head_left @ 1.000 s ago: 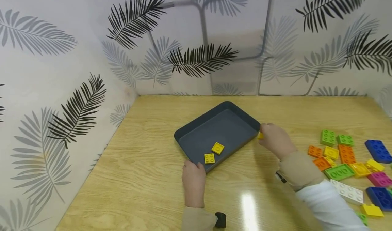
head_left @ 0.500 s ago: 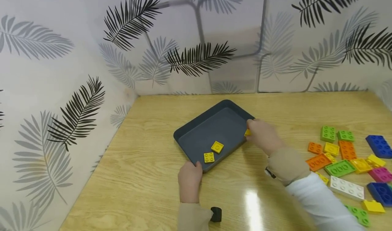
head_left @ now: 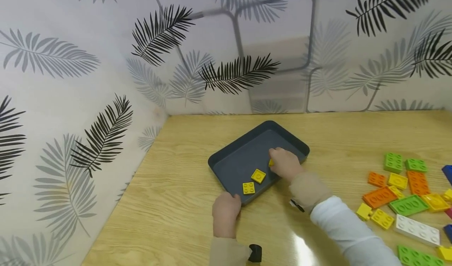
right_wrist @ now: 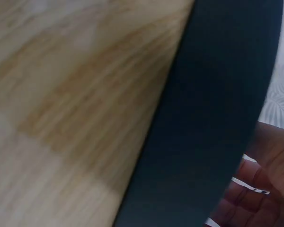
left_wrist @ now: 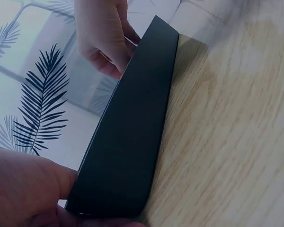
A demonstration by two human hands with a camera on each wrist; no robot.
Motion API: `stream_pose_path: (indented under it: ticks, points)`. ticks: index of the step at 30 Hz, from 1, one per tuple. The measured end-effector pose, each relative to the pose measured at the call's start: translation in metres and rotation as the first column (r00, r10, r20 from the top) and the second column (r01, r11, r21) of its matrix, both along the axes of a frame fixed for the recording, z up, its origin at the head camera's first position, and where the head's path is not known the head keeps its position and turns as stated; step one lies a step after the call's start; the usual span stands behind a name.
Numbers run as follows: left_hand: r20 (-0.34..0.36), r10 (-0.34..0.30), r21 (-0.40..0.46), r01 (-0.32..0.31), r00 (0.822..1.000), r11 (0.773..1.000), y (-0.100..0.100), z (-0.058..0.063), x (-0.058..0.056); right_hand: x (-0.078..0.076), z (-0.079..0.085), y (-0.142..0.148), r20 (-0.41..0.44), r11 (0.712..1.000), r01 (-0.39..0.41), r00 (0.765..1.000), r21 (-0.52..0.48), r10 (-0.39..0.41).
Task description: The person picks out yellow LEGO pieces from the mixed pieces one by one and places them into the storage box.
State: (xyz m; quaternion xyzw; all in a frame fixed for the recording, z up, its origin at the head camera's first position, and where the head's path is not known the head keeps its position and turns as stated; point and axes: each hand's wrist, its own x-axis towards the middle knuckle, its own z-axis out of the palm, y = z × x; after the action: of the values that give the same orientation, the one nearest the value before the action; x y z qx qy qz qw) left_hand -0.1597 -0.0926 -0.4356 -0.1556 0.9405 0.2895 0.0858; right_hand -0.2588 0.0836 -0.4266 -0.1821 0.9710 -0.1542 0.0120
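Note:
A dark grey tray (head_left: pixel 240 160) lies at an angle on the wooden table. My left hand (head_left: pixel 226 209) grips its near corner, the thumb over the rim; the left wrist view shows the fingers (left_wrist: pixel 94 221) at the outer wall. Inside the tray my right hand (head_left: pixel 285 163) pinches a yellow toy brick (head_left: pixel 271 163), mostly hidden by the fingers. Two more yellow bricks rest on the tray floor: one shows its hollow side (head_left: pixel 259 175), the other has its studs up (head_left: pixel 248 188). In the right wrist view the tray wall (right_wrist: pixel 217 85) partly covers my right hand.
Loose toy bricks are spread at the right of the table, among them a white brick (head_left: pixel 417 230), a green brick (head_left: pixel 409 205), an orange brick (head_left: pixel 380 197) and a yellow brick (head_left: pixel 382 219). A leaf-patterned wall covering (head_left: pixel 219 101) rises behind the table.
My right hand has carried the yellow brick leftward from outside the tray's right end, over the rim and into the tray. My left hand has stayed at the near corner.

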Motion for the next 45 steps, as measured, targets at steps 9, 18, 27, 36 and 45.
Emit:
stream_pose_path:
  ticks: [9,18,27,36,45]
  points:
    - [-0.029,0.0,-0.045,-0.001,1.0,0.999,0.003,0.001,0.002,0.0,-0.01,-0.007,0.006,1.0,-0.012,1.0,0.029,0.012]
    - [-0.039,-0.003,-0.062,0.001,0.999,0.998,0.005,0.001,0.003,0.001,-0.016,-0.007,0.016,1.0,-0.006,1.0,0.012,0.006]
    - [0.01,0.006,-0.058,-0.005,1.0,0.998,0.003,0.0,0.001,0.01,-0.006,0.014,0.02,0.998,-0.01,1.0,-0.054,0.012]
    - [0.054,0.021,-0.078,-0.017,0.998,0.997,0.003,-0.002,0.0,0.035,0.005,0.052,-0.027,0.988,-0.008,1.0,-0.155,0.004]
    - [0.062,0.025,-0.074,-0.02,0.998,0.997,0.004,-0.009,-0.003,0.056,0.014,0.096,0.109,0.999,-0.03,0.994,-0.016,0.031]
